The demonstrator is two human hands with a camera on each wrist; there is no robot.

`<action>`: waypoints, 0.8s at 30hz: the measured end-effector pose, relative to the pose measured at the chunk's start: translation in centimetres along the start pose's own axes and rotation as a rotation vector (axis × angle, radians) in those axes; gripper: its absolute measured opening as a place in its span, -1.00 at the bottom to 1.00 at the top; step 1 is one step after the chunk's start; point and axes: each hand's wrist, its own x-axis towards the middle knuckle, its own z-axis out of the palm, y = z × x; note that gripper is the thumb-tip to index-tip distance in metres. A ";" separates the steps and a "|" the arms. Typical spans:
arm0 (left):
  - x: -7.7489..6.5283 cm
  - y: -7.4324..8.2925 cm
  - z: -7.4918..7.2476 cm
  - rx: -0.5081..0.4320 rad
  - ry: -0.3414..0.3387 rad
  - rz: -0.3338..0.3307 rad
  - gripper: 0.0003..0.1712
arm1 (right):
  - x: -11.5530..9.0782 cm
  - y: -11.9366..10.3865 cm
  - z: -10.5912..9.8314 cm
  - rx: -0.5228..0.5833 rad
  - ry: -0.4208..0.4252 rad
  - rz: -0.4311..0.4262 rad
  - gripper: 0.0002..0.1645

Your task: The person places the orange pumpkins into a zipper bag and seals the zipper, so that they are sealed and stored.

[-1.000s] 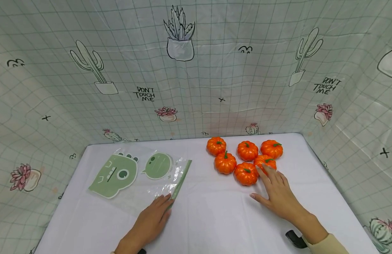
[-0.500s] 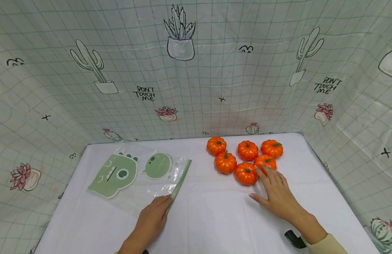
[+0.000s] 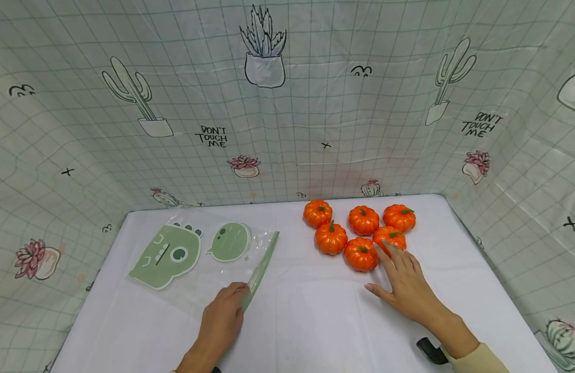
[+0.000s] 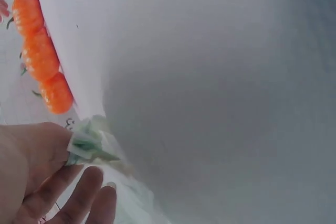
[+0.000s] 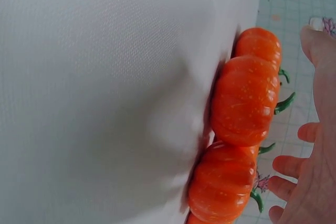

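A clear plastic zip bag [image 3: 208, 280] with a green dinosaur print and a green closure strip lies on the left of the table. My left hand [image 3: 223, 316] pinches the near end of that strip between thumb and fingers; in the left wrist view the crumpled bag edge [image 4: 89, 142] shows in the grip. Several small orange toy pumpkins [image 3: 360, 254] with green stems are grouped at the back right. My right hand [image 3: 408, 285] is spread, fingertips by the nearest pumpkins and partly in front of one. In the right wrist view its fingers stand apart from the pumpkins [image 5: 244, 100].
A white cloth covers the table [image 3: 311, 321]. Behind and at both sides hangs a grid-patterned curtain [image 3: 292, 124] with cactus drawings. A black strap piece [image 3: 432, 351] sits by my right wrist.
My left hand has closed on the bag's green strip, and the bag's edge has lifted and shifted slightly left. My right hand and the pumpkins have stayed in place.
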 end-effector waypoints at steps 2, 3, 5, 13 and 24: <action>0.1 0.0 -0.1 -0.032 0.010 -0.033 -0.43 | 0.0 0.0 0.0 0.000 0.002 -0.002 0.15; 0.1 0.0 -0.1 -0.045 0.013 -0.045 -0.42 | 0.0 0.0 0.0 -0.001 0.003 -0.004 0.15; 0.2 0.0 -0.2 -0.071 0.026 -0.056 -0.40 | 0.0 0.0 0.0 -0.001 0.007 -0.006 0.15; 0.5 -0.2 -0.6 -0.231 0.012 -0.115 -0.36 | 0.1 0.1 0.3 0.001 0.012 -0.008 0.16; 0.4 -0.4 -0.3 -0.102 0.079 0.009 -0.30 | 0.3 -0.1 0.3 0.006 0.000 -0.010 0.15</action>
